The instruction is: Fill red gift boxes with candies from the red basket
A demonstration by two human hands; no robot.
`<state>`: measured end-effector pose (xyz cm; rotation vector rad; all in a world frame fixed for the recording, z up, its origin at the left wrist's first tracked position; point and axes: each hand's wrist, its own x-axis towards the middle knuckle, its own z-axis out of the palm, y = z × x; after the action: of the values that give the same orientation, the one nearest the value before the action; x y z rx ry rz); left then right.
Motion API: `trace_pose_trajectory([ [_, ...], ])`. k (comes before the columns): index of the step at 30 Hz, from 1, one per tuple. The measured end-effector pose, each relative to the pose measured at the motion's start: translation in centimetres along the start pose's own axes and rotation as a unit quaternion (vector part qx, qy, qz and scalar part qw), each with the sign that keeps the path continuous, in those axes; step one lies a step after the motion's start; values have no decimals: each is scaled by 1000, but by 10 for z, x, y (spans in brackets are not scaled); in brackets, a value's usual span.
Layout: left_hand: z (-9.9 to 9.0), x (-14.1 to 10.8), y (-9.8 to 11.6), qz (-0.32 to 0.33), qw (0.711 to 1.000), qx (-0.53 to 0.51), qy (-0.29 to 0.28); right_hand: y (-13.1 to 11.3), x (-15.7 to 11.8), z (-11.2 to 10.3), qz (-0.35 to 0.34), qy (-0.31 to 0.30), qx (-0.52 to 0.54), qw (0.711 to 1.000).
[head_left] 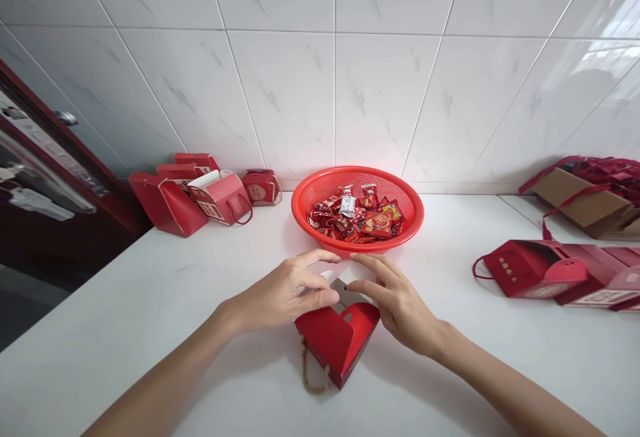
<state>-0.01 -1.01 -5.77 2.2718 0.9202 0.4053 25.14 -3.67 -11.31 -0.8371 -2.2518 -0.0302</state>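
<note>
- Two hands meet over one box: my left hand [283, 294] and my right hand [395, 304] sit above a red gift box [336, 344].
- The box lies on the white countertop [125, 317] just in front of me, between my wrists. Its long axis runs roughly from me toward the far wall, and its rope handle [306, 370] trails on the near left.
- My left hand is curled closed around a pale inner flap [330, 278] at the box's far end and seems to have hold of it.
- My right hand is partly open, fingers spread, with its tips at the same flap. I cannot tell whether it grips.
- Neither hand is clearly nearer; the far end lies about evenly between them.
- Just past my fingertips, a red plastic basket [320, 177] holds wrapped sweets [355, 220] against the tile wall [280, 70].
- Red boxes [220, 197] stand off to the left, and a further red box [540, 270] lies to the right.
</note>
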Motion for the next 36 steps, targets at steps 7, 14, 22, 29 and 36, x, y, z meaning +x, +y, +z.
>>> trace_pose_trajectory([
  [7, -7, -6, -1, 118, 990, 79, -13, 2, 0, -1, -18, 5, -36, 999],
  [14, -5, -8, 6, 286, 931, 185, 136, 3, 2, -5, -58, 21, -13, 998],
  [22, 16, -11, 10, 250, 949, 182, 55, 0, 5, -8, -24, -87, 19, 996],
  [29, 9, -14, 23, 171, 967, 186, 39, -2, 6, -11, 18, -105, 86, 991],
  [36, 18, -20, 33, 88, 962, 254, 44, -6, 7, -15, 63, -79, 136, 986],
])
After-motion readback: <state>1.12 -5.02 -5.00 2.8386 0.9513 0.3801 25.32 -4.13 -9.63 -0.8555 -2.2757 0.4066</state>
